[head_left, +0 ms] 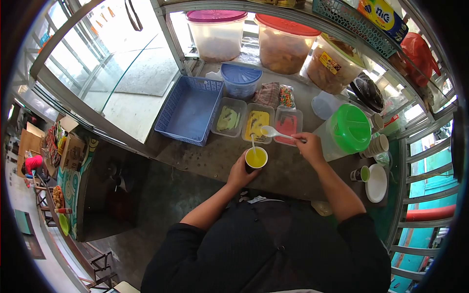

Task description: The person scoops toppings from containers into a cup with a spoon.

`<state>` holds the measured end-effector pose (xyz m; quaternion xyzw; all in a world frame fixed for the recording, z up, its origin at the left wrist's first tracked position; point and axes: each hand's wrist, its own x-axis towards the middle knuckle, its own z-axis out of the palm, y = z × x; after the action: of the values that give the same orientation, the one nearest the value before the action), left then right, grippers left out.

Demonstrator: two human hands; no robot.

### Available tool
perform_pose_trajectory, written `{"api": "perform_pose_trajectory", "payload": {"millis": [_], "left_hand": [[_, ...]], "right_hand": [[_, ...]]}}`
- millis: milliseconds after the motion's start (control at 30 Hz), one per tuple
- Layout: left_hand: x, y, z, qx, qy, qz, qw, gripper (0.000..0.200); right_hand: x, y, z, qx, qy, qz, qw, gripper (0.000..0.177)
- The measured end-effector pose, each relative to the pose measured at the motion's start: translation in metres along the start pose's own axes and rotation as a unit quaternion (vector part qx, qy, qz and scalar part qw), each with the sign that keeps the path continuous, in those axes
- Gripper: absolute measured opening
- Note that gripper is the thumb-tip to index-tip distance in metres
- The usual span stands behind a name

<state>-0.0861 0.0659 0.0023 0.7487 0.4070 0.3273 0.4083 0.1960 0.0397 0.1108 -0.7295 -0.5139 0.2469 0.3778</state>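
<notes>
Standing far off at the left edge, a person in red bends near some cartons, with a green bowl below those. At the counter's left end sits a blue basket, its inside bare. Behind and to its right, a purple-lidded tub stands against the glass. Just beside the basket is the green tub, open, holding something pale green.

Reaching in from the left, the left hand is wrapped around a cup, which is filled with yellow and held just in front of the yellow tub. A thin white stick leans up out of the cup. Beyond the tubs are a blue-lidded tub, a cloth and a packet of coloured bits.

Next comes the pink tub. The right hand has its fingers closed on the handle of a white spoon; the spoon's bowl is over the yellow tub, its handle crossing the pink one.

Farther right stand a green-lidded jug, a spare cup lying tilted, a white plate and stacked cups.
</notes>
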Motion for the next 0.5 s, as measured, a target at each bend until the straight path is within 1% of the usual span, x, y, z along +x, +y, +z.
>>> {"api": "perform_pose_trajectory", "payload": {"millis": [100, 300, 400, 500], "left_hand": [[0.000, 0.003, 0.001, -0.001, 0.001, -0.007, 1.000, 0.082], [0.001, 0.004, -0.003, -0.004, -0.001, -0.006, 1.000, 0.081], [0.001, 0.005, -0.001, -0.003, 0.000, -0.001, 1.000, 0.080], [0.000, 0.008, -0.003, -0.001, 0.003, -0.007, 1.000, 0.080]], "right_hand": [[-0.024, -0.012, -0.006, 0.030, -0.026, 0.047, 0.998, 0.019], [-0.061, -0.039, -0.011, 0.021, -0.060, 0.086, 0.994, 0.018], [-0.063, -0.036, -0.011, -0.039, -0.027, 0.037, 0.998, 0.018], [-0.065, -0.043, -0.014, -0.037, -0.030, 0.042, 0.998, 0.017]]}}
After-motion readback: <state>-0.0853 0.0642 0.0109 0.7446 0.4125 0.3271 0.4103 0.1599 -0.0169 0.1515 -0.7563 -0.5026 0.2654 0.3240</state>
